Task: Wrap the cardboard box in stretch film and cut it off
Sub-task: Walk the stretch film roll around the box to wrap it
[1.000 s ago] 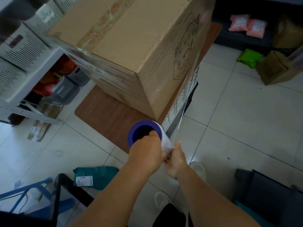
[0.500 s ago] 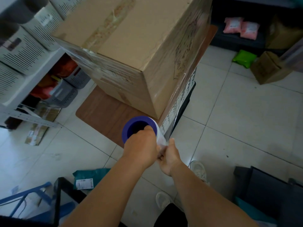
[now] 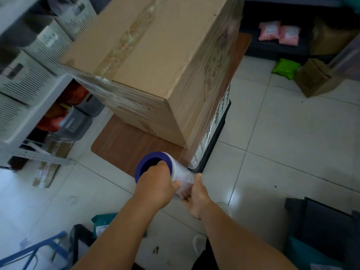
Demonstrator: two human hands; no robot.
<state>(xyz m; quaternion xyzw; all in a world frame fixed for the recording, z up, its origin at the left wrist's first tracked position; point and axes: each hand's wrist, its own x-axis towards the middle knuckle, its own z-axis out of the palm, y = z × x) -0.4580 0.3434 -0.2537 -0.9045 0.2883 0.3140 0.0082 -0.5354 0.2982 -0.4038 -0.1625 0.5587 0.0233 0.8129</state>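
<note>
A person looks down at their own two bare forearms reaching forward over a pale tiled floor (image 3: 292, 137). A large cardboard box (image 3: 155, 61), sealed along its top with a strip of tape, stands on a low brown wooden table (image 3: 126, 145), filling most of the tabletop and leaving only the near left corner bare. Clear stretch film (image 3: 212, 106) already clings to the box's sides and runs as a taut sheet from the box's right face down past the table's near right corner to a roll of stretch film (image 3: 175, 168) with a blue core. The left hand (image 3: 155, 184) is clamped on the roll's near end, fingers hooked into the open blue core. The right hand (image 3: 196, 195) is closed around the roll's lower end, thumb pointing up beside the film. The two hands sit just beside each other, in front of the table's near edge. To the left stands a white shelf unit (image 3: 25, 117) holding grey slotted baskets. Well beyond the table on the right lie a green packet (image 3: 286, 68), two pink packets (image 3: 278, 33) and a small cardboard box (image 3: 313, 78). The view is slightly blurred.
</note>
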